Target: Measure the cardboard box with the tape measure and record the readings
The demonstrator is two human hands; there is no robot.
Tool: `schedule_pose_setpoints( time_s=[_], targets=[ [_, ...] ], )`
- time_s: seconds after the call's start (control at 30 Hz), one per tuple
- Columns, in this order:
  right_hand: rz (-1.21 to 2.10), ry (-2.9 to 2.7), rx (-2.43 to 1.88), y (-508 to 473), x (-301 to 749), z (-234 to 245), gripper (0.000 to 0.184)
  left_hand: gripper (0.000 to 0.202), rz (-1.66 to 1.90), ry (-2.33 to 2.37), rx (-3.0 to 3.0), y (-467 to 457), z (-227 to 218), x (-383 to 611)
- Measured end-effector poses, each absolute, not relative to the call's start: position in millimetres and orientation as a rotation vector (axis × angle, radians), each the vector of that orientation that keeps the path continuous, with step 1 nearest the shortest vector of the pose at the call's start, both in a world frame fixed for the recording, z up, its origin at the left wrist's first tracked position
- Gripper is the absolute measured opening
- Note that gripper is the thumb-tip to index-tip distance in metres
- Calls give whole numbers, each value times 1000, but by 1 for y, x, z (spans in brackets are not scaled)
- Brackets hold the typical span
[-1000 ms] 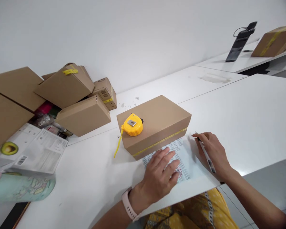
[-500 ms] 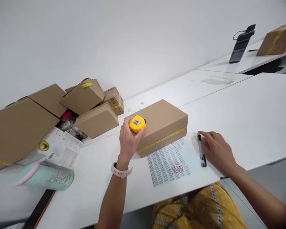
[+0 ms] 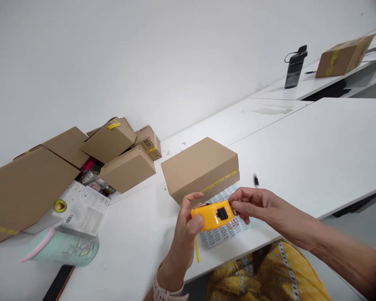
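My left hand [image 3: 188, 225] is closed around a yellow tape measure [image 3: 210, 216], whose black button faces up. A thin yellow strip [image 3: 197, 251] hangs below that hand. With thumb and fingers pinched, my right hand [image 3: 253, 204] grips the tape measure at its right end, where the tape comes out; the tip is mostly hidden by the fingers. Just behind the hands lies a closed cardboard box [image 3: 202, 165] with yellow tape along its side. Partly beneath the box and hands is a printed sheet [image 3: 216, 238] with rows of small text. A black pen [image 3: 256, 180] lies beyond my right hand.
Several cardboard boxes [image 3: 128, 167] are piled at the left against the wall. Near them are a white package [image 3: 87, 211], a mint tumbler [image 3: 69, 247] on its side and a dark flat object [image 3: 59, 284]. A dark bottle [image 3: 294, 69] and another box [image 3: 343, 57] stand far right.
My left hand has lifted the tape measure off the box and brought it nearer, turning it. My right hand has left the pen's side and come to the tape measure's end.
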State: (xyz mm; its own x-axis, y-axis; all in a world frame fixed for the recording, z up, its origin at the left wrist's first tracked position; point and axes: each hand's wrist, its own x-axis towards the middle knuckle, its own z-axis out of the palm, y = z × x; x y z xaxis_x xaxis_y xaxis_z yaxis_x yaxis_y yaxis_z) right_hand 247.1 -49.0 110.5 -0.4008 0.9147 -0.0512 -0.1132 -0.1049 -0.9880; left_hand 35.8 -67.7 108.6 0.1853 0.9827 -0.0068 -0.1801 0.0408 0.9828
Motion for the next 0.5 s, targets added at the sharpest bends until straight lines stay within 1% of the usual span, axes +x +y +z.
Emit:
schedule_pose_setpoints(
  time_s=[0.1, 0.23, 0.3, 0.4, 0.5],
  targets=[
    [1650, -1290, -918, -18, 259, 120, 32, 66, 1206, 1033, 1168, -57, 120, 14],
    [1449, -1187, -897, 62, 285, 143, 26, 54, 1412, 1222, 1198, -33, 150, -38],
    [1379, -1173, -972, 103, 293, 150, 23, 49, 1451, 1352, 1144, -21, 161, -67],
    [1316, -1258, -1109, 144, 294, 145, 27, 42, 1410, 1515, 1001, -8, 166, -102],
    [1260, -1314, -1198, 164, 285, 129, 28, 36, 1324, 1590, 917, -5, 159, -122]
  ],
)
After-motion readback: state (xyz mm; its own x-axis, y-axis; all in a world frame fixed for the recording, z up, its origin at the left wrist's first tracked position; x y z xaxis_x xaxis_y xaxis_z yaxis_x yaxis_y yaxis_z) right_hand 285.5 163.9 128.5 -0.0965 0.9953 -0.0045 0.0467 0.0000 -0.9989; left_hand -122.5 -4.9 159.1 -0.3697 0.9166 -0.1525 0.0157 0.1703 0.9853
